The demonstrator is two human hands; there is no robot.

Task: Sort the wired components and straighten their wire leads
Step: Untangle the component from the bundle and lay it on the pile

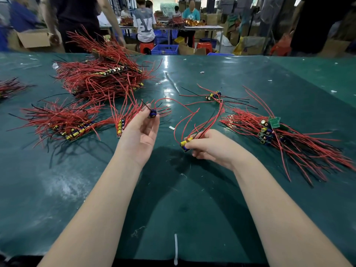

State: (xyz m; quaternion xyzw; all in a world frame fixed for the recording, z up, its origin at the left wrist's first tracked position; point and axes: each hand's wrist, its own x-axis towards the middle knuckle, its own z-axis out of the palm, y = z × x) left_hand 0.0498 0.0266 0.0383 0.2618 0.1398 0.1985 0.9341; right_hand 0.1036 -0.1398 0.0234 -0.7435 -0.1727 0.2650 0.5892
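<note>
The left hand pinches a small wired component above the green table. The right hand has its fingers curled round another wired component.

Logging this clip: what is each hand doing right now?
Left hand: pinches a blue component.
Right hand: grips a small wired board.

A glossy green table carries heaps of red-wired components. The biggest pile lies at eleven o'clock, a flatter bundle at nine, a small cluster at one, and a long-leaded bundle at three. A white cable tie lies at six.
</note>
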